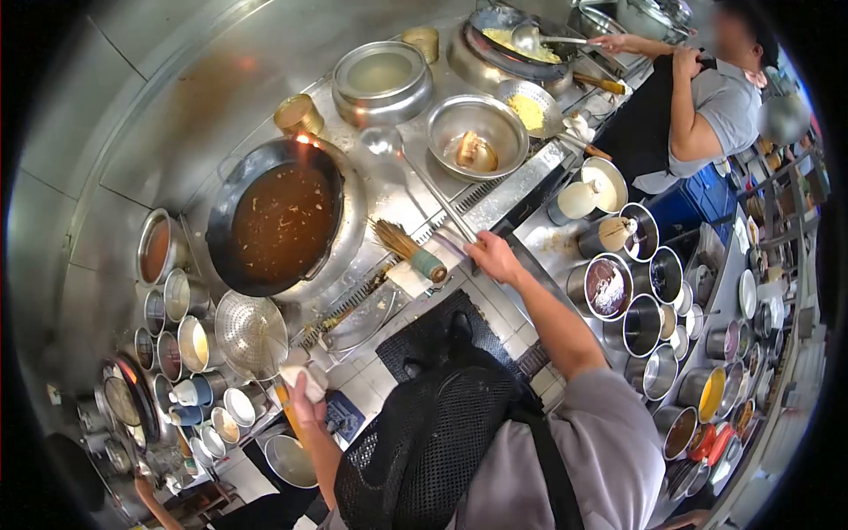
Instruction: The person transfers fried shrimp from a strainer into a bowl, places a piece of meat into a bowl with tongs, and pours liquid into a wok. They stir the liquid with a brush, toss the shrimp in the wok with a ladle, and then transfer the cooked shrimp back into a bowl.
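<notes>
My right hand is closed round the handle end of a long metal ladle. The ladle's round bowl lies over the steel counter, between the wok and a steel bowl with pale pieces of food in it. To the left, a dark wok on the stove holds brown sauce with small bits in it. My left hand grips a folded white cloth, right beside the wooden handle of a perforated strainer. A bamboo brush lies at the counter edge near my right hand.
Several pots and tubs stand at the left. On the right counter are several steel containers of sauces. A co-worker holds another ladle over a second wok. A large pot stands at the back.
</notes>
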Demonstrator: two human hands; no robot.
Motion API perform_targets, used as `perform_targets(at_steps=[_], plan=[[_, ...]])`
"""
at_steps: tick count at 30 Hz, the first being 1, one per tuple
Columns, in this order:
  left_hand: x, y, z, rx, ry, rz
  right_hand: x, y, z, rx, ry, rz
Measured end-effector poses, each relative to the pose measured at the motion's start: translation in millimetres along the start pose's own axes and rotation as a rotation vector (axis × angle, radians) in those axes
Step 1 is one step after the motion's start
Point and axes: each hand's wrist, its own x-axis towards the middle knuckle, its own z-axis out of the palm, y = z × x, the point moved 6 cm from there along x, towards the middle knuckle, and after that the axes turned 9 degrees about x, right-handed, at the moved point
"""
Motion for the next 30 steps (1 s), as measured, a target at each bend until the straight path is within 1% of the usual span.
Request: perform_targets(at_steps=[1, 2, 3, 4, 5, 6, 7, 8, 9, 10, 11, 12, 14, 15, 16, 17, 18, 20, 21, 22, 24, 26, 28, 29, 30], plan=[[-7.9, -5.7, -3.1, -0.156, 0.002, -0.086, -16.6, 3.1, -3.6, 0.072, 0.041, -0.022], [-26.7, 9.9, 22.3, -0.246, 0.024, -0.087, -41.4, -7.5, -13.2, 0.165, 0.061, 0.050], [-29.3, 11.9, 33.2, -0.279, 0.032, -0.083, -64.7, -18.0, -19.9, 0.254, 0.060, 0.122], [-33.6, 17.6, 35.7, -0.314, 0.062, -0.066, -74.9, -12.6, -29.5, 0.242, 0.155, 0.073], [-28.6, 11.5, 25.0, -0.186, 0.118, -0.063, -81.2, 7.8, -39.6, 0.166, 0.190, 0.125], [-16.0, -1.2, 6.4, -0.057, 0.178, -0.066, -78.9, 28.1, -52.3, 0.044, 0.243, 0.021], [-4.0, -12.2, -4.3, -0.010, 0.249, -0.056, -81.1, 20.5, -70.5, -0.125, 0.287, -0.003], [2.1, -14.5, -4.7, 0.055, 0.351, -0.028, -75.9, 30.6, -86.5, -0.099, 0.371, -0.071], [16.4, -25.8, -14.1, 0.098, 0.396, -0.018, -70.2, 29.9, -99.7, -0.138, 0.397, -0.137], [22.7, -23.6, -7.8, 0.083, 0.327, -0.001, -54.4, 58.4, -113.9, -0.254, 0.433, -0.180], [32.1, -27.3, -5.2, 0.063, 0.281, 0.024, -48.2, 55.9, -121.5, -0.189, 0.361, -0.118], [39.7, -33.0, -5.5, 0.109, 0.245, 0.056, -42.3, 51.8, -126.1, -0.319, 0.350, -0.086], [52.9, -44.6, -17.4, 0.660, 0.252, 0.063, -27.2, 58.2, -127.5, -0.463, 0.378, -0.243], [52.5, -45.2, -17.9, 0.770, 0.285, 0.104, -26.6, 44.4, -122.8, -0.472, 0.359, -0.256], [51.7, -43.8, -18.8, 0.883, 0.318, 0.145, -29.8, 24.7, -115.7, -0.376, 0.328, -0.053], [66.4, -65.6, -38.0, 1.034, 0.348, 0.151, -31.2, 18.4, -107.9, -0.278, 0.298, 0.150], [58.7, -61.4, -35.6, 1.028, 0.364, 0.148, -25.5, 21.2, -103.6, -0.281, 0.286, 0.140], [30.0, -25.5, -7.0, 1.344, 0.536, 0.317, -14.1, 34.9, -98.6, -0.106, 0.241, 0.135], [20.6, -13.8, -0.4, 1.401, 0.535, 0.393, -10.3, 34.0, -96.2, -0.107, 0.230, 0.167], [7.3, 7.1, 6.2, 1.393, 0.539, 0.395, -10.7, 23.9, -93.8, -0.112, 0.231, 0.159], [-37.9, 64.6, 19.8, 1.611, 0.750, 0.506, -20.6, 8.6, -85.8, -0.006, 0.160, 0.239], [-62.4, 84.1, -5.2, 1.644, 0.850, 0.264, -23.6, 3.5, -80.7, 0.002, 0.124, 0.237], [-66.1, 71.8, -48.2, 1.563, 0.697, -0.139, -26.3, -2.5, -73.5, 0.017, 0.087, 0.235], [-57.9, 52.5, -79.1, 1.518, 0.619, -0.280, -28.1, -9.0, -68.0, -0.007, 0.068, 0.217], [-48.6, 36.5, -102.9, 1.497, 0.508, -0.267, -34.0, -13.4, -64.6, -0.025, 0.064, 0.206]])
